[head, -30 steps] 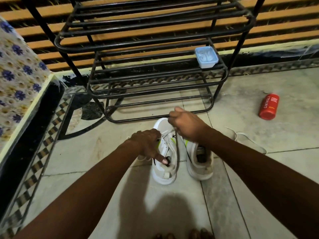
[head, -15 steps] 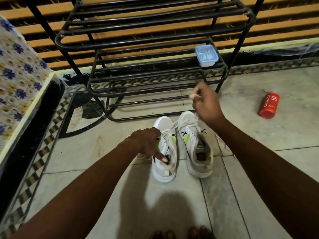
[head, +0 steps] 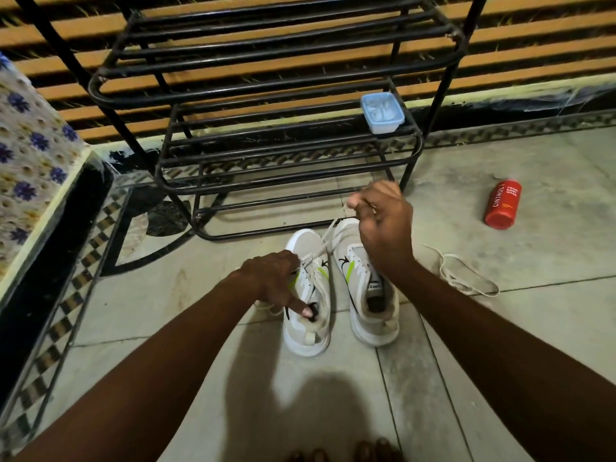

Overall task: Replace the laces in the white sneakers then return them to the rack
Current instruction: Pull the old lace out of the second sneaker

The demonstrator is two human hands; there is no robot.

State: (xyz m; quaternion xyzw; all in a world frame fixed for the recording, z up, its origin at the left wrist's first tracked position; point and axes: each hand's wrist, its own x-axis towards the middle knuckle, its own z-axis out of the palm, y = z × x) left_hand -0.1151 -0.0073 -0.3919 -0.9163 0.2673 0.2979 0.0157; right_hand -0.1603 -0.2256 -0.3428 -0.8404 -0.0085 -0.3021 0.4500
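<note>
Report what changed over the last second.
The right hand, pinching the lace, drew it away from the left sneaker toward the rack, then eased back slightly. The left hand stayed holding that sneaker down; the right sneaker and bottle did not move.

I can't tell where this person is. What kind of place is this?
Most likely a room in a home, at the spot where shoes are kept. There is a black metal shoe rack, a tiled floor, and a flowered cloth over something at the left.
</note>
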